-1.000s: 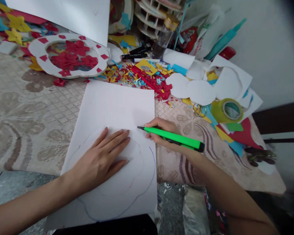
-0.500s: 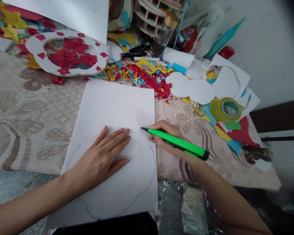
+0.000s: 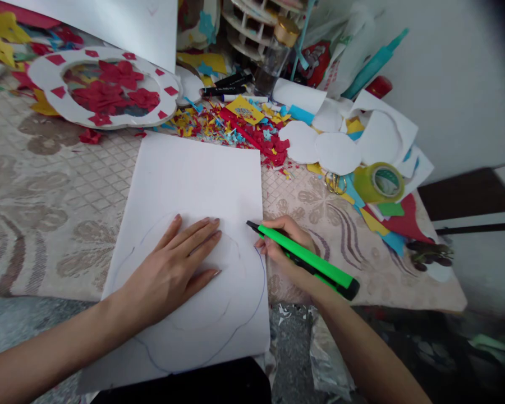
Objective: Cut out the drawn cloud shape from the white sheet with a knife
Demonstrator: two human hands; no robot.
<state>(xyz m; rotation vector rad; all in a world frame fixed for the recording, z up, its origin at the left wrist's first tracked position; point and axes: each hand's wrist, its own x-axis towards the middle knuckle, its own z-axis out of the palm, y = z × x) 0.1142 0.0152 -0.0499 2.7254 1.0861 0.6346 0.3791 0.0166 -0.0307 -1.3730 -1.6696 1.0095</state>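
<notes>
A large white sheet (image 3: pixel 202 174) lies before me and reaches past the table's front edge. Thin blue and brownish curved outlines are drawn on its lower half. My left hand (image 3: pixel 180 258) rests flat on the sheet with fingers stretched, inside the drawn outline. At the sheet's right edge my right hand (image 3: pixel 288 241) is closed around a green utility knife (image 3: pixel 311 255). The knife's dark tip points left over the paper, near the end of the blue line; whether it touches the surface I cannot tell.
Behind the sheet lie colourful paper scraps (image 3: pixel 239 123) and a white scalloped frame (image 3: pixel 46 78) with red flowers. White paper cutouts (image 3: pixel 339 151), yellowish tape (image 3: pixel 379 182) and small scissors (image 3: pixel 334 182) sit to the right. A gold-capped bottle (image 3: pixel 273 56) stands at the back.
The knife has turned slightly, its back end lower and its tip a little further right. My left hand stays flat on the sheet. The whole view has shifted slightly.
</notes>
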